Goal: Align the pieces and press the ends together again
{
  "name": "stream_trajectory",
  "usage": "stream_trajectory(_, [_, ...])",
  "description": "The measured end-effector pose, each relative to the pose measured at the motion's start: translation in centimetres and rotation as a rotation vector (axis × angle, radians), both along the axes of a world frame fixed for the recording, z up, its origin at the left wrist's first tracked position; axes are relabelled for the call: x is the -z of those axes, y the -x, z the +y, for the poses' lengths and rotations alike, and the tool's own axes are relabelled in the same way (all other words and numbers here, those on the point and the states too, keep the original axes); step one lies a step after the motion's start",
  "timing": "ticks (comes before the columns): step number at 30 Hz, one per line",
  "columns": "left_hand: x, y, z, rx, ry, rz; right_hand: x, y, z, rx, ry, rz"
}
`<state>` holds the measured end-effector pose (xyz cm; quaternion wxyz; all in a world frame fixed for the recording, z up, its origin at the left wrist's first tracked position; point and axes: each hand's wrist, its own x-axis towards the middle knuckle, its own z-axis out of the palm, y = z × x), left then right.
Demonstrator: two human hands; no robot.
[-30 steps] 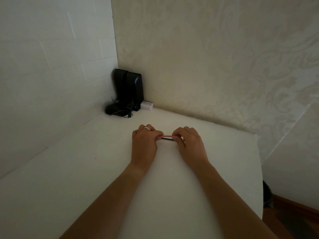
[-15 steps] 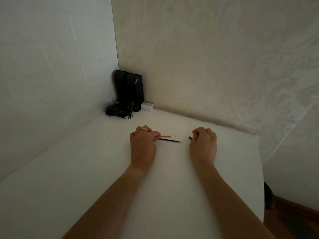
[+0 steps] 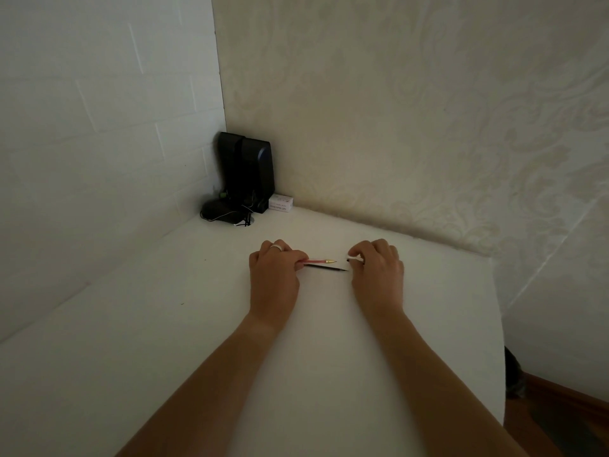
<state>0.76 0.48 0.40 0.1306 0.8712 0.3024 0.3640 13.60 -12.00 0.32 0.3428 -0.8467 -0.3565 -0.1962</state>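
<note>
My left hand (image 3: 273, 275), a ring on one finger, rests on the white table (image 3: 164, 324) and pinches two thin rods: a red pen refill with a gold tip (image 3: 321, 260) and a black one (image 3: 326, 267), both pointing right. My right hand (image 3: 377, 268) lies a short way to the right with curled fingers gripping a small white piece with a dark end (image 3: 355, 258). A small gap separates the refill tips from my right hand.
Two black speakers (image 3: 248, 171) with a coil of cable (image 3: 227, 214) stand in the far corner, a small white box (image 3: 281, 203) beside them. Walls close the left and back sides. The table's right edge (image 3: 497, 324) drops to a wooden floor.
My hands were together on the rods, then my right hand pulled away to the right with a small piece. Since then it has come back a little toward the tips.
</note>
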Motion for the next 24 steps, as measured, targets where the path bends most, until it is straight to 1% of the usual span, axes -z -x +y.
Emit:
stream_trajectory(3, [-0.02,0.09,-0.08,-0.001,-0.008,0.007,-0.09,0.17,0.02,-0.089,-0.006,-0.039])
stream_trajectory(5, [-0.02,0.07,-0.07,-0.006,-0.007,0.005,-0.09,0.21,0.04,-0.109,0.001,-0.055])
stream_trajectory(13, [0.12,0.04,0.02,-0.016,-0.007,-0.003,0.03,0.46,0.13,-0.117,0.024,-0.082])
stream_trajectory(17, [0.19,-0.04,0.12,-0.030,-0.005,-0.014,0.09,0.37,0.12,-0.094,0.017,-0.065])
stream_trajectory(24, [0.16,-0.14,-0.01,0.036,-0.021,0.003,0.49,0.19,0.39,-0.270,0.003,-0.093])
